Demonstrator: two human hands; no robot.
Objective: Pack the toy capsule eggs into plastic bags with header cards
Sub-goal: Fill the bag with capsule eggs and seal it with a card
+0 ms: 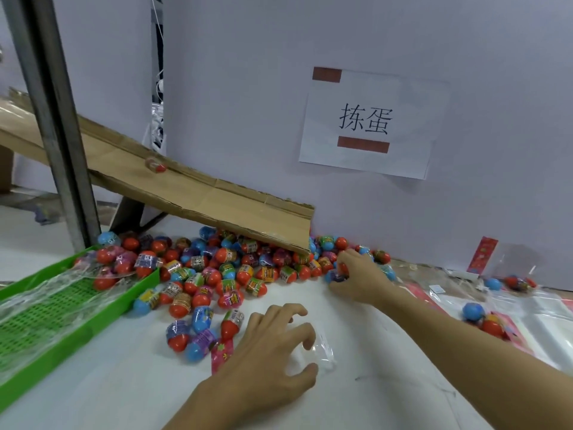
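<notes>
A heap of red and blue toy capsule eggs (217,268) lies on the white table under the low end of a cardboard chute. My left hand (273,349) holds a clear plastic bag (322,352) with a pink header card (220,352) down on the table, fingers curled on the plastic. My right hand (356,274) reaches into the right side of the heap and grips eggs, one blue and one red showing under the fingers. One egg (156,165) sits partway down the chute.
The cardboard chute (217,200) slopes down from the left. A green tray (77,318) holds bagged eggs at left. Empty bags with pink cards (527,318) and a few loose eggs lie at right. A metal post (59,125) stands at left; a labelled white wall is behind.
</notes>
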